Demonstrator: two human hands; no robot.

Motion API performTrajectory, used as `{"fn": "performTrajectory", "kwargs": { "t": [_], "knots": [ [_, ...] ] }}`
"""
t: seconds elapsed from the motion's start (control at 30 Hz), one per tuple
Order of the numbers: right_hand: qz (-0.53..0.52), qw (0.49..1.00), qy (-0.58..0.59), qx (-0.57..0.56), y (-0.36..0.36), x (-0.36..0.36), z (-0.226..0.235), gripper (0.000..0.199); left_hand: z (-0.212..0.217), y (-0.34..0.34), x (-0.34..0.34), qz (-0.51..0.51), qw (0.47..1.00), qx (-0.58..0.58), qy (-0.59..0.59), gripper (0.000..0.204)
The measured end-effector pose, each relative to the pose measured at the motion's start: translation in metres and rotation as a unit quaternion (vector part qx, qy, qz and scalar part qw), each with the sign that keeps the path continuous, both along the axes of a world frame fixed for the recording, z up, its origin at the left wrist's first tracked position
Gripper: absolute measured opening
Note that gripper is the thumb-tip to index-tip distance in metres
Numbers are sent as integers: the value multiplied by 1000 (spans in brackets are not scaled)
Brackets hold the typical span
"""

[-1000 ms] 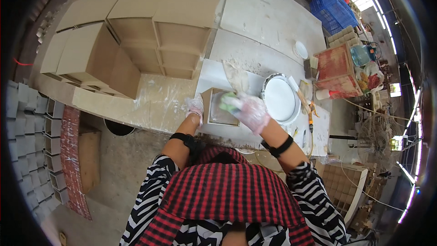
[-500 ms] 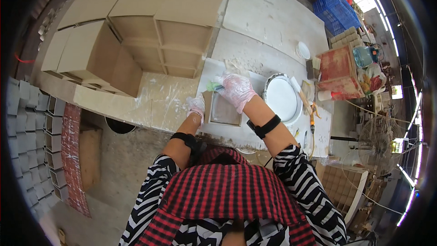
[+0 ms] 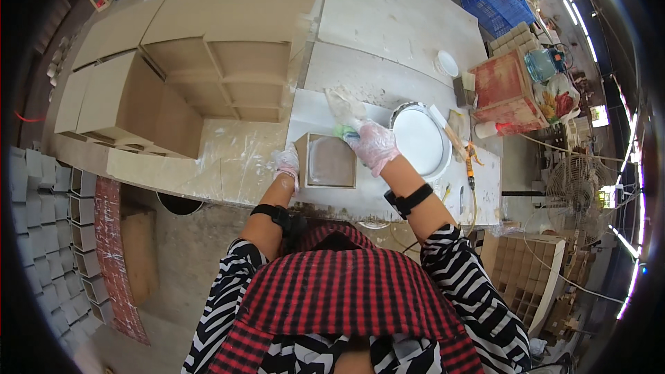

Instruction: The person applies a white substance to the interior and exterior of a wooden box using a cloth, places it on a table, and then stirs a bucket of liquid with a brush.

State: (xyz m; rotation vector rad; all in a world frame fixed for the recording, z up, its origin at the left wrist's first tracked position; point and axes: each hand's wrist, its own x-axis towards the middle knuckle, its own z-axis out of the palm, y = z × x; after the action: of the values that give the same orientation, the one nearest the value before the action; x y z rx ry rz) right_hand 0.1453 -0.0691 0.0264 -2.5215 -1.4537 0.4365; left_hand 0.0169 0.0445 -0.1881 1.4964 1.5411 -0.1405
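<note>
Evidently the right hand (image 3: 376, 147) grips a half-hidden green wad (image 3: 344, 131); whether the left hand (image 3: 285, 161) grips, I cannot tell.

Single fisheye view, worn on the head, facing down, near the worktable (image 3: 242, 152)

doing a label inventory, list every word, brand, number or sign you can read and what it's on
No words, numbers or signs can be read.
Red board: pale marks, too blurred to tell lettering from paint streaks.
White tabletop panel: faint marks, too small to read.
Shallow box, round tub: no lettering visible.
</note>
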Motion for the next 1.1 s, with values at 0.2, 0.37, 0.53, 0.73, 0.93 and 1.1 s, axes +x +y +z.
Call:
{"fn": "performTrajectory", "kwargs": {
  "t": [0.2,0.37,0.53,0.73,0.93,1.1],
  "knots": [
    [-92,991,100,20,-61,-32,-2,28,6,2,-1,13,1000,-4,-2,43],
    [-115,985,113,55,-50,-9,0,24,-1,3,0,11,1000,2,-24,45],
    [-100,991,75,46,-37,-16,-4,20,-6,4,-1,13,999,9,-36,48],
    [-140,976,159,43,-97,-69,-8,22,-11,4,-3,7,999,12,-41,50],
    [-222,946,233,26,-76,-57,11,23,-18,8,0,3,998,21,-51,53],
    [-90,991,99,21,-110,-78,-21,25,-29,8,1,9,999,26,-21,51]
  ]
}}
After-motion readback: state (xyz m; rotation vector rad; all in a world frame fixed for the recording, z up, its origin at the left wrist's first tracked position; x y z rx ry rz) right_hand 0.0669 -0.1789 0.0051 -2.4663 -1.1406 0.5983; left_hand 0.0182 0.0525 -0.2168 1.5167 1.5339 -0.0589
